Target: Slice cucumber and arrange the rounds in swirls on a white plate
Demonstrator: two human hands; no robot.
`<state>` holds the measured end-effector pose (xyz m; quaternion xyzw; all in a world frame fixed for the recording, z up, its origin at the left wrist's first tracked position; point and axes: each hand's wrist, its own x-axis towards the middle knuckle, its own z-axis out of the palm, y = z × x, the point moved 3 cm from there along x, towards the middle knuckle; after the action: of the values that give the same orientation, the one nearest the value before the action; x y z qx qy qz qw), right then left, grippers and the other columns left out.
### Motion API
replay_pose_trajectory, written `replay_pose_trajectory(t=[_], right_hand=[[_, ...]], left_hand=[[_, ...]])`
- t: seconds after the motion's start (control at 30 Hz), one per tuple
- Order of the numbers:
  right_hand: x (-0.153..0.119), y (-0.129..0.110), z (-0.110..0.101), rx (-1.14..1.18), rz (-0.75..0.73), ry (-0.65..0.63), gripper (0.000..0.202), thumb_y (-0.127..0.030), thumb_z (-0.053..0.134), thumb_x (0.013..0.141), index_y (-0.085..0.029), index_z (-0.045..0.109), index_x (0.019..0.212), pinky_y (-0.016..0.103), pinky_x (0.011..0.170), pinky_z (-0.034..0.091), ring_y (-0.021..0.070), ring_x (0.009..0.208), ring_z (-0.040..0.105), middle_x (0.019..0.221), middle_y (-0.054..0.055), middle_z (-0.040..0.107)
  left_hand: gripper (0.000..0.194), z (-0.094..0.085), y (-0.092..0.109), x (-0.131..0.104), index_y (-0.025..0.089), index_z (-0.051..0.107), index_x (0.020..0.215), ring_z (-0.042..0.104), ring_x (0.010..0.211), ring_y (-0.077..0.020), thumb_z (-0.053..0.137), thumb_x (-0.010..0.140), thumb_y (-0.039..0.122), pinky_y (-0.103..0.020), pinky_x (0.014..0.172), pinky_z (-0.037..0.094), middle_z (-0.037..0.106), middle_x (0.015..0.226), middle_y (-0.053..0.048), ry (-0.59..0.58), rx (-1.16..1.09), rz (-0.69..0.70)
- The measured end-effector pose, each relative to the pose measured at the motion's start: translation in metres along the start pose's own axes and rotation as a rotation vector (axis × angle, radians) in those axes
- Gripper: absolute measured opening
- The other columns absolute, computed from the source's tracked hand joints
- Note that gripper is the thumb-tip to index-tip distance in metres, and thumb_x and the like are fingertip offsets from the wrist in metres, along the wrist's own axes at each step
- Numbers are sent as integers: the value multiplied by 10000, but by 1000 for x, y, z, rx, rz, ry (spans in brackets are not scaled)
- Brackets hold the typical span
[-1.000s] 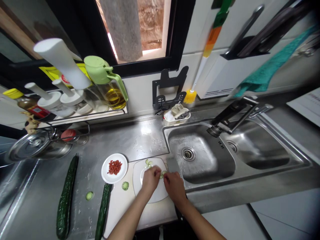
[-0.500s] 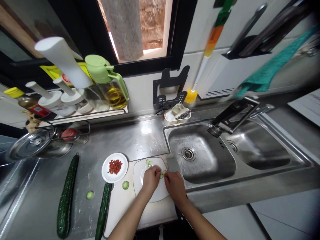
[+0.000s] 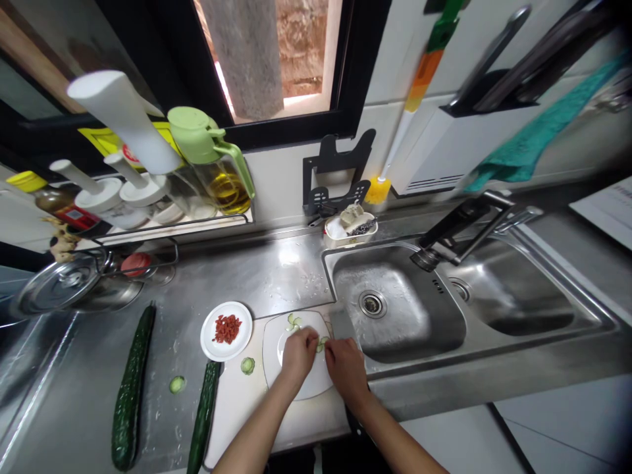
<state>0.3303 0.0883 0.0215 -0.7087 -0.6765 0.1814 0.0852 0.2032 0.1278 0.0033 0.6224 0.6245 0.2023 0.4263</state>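
Observation:
Over the right side of a white square-shaped plate (image 3: 270, 359), my left hand (image 3: 297, 353) and my right hand (image 3: 347, 372) are close together, fingers pinched at small pale-green cucumber slices (image 3: 322, 343). The fingertips partly cover these slices. More thin cucumber slices (image 3: 293, 322) lie fanned near the plate's far edge. The plate rests on a light cutting board (image 3: 237, 415). Beside my right hand is a flat grey knife blade (image 3: 342, 322), partly hidden by that hand. A cucumber end piece (image 3: 247, 365) sits on the board left of the plate.
A small white plate of chopped red pieces (image 3: 228, 329) stands left of my hands. A cut cucumber (image 3: 204, 418), a whole cucumber (image 3: 133, 388) and another end piece (image 3: 176, 384) lie farther left. The double sink (image 3: 399, 296) and faucet (image 3: 457, 230) are on the right.
Almost nothing differs. Both hands stay pinched at the slices over the plate, with only slight finger movement.

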Motion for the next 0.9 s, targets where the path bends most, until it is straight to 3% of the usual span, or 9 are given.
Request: replay_pose_trajectory(t=[0.3,0.5,0.67,0.9], right_hand=[[-1,-8,-2,-115,-16,-14,104,-171,533,855,-201,632,843,331,684,287,237,896,498,837,51,647],[-2,-7,-2,-110,-13,33,115,-169,522,851,-212,623,818,337,703,292,235,896,474,851,57,613],[-3,-7,-1,-88,-16,40,94,-174,538,843,-205,625,822,328,688,298,232,903,467,864,59,600],[-8,-3,-4,-16,-21,77,139,-180,498,861,-201,629,819,315,701,317,218,866,476,839,51,607]], left_hand=[[160,2,4,-4,192,611,767,560,751,-139,475,782,110,-243,726,400,607,763,-9,-5,100,44],[238,6,0,-7,200,590,1003,566,841,-158,473,809,128,-260,747,423,605,938,-51,41,138,45],[189,7,0,-8,198,624,849,563,794,-161,437,857,171,-264,728,430,583,861,-49,8,233,92],[210,2,2,-10,192,651,859,583,811,-157,447,846,145,-269,762,457,616,856,-52,31,151,156]])
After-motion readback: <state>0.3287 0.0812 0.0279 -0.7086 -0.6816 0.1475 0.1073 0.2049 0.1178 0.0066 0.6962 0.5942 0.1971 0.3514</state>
